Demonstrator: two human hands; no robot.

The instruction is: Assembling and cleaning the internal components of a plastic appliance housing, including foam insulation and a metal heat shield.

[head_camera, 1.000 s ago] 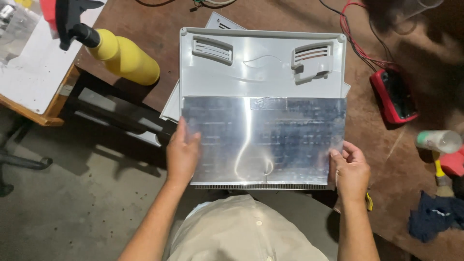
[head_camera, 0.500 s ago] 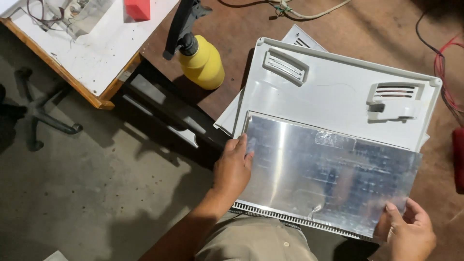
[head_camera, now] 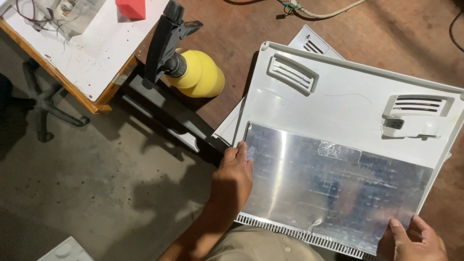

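White plastic back panel point(head_camera: 348, 111), foil-lined face up, rests tilted over the brown desk's point(head_camera: 241, 38) near edge because your left hand point(head_camera: 232, 181) grasps its left rim and your right hand point(head_camera: 411, 241) clamps its near right corner, steadying it.

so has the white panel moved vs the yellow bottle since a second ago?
Yes. The white panel has turned clockwise against the yellow bottle; its left corner now sits closer to the bottle. Left hand and right hand grip its near edge.
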